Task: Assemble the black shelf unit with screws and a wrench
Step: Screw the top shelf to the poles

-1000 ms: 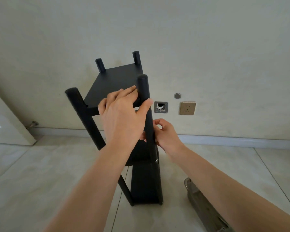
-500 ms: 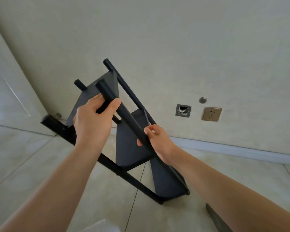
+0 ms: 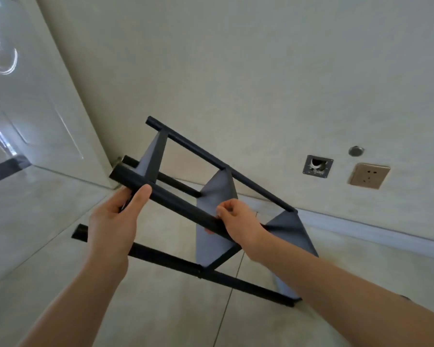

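Observation:
The black shelf unit [image 3: 218,191], with round posts and three dark shelf boards, is tipped far over to the left, its foot end low at the right near the floor. My left hand [image 3: 115,219] grips the nearest post close to its top end, thumb over the post. My right hand [image 3: 238,221] grips the same post lower down, beside the middle board. No screws or wrench are visible.
A pale wall stands behind, with an open wall box [image 3: 317,167], a round metal cap [image 3: 356,151] and a beige socket [image 3: 368,176]. A white door [image 3: 35,103] is at the left. Tiled floor [image 3: 161,309] lies below, with a skirting board [image 3: 373,234] along the wall.
The shelf unit has gone from upright to tilted steeply leftward. Both hands stayed on the near post and moved with it; the camera swung left, showing more of the door.

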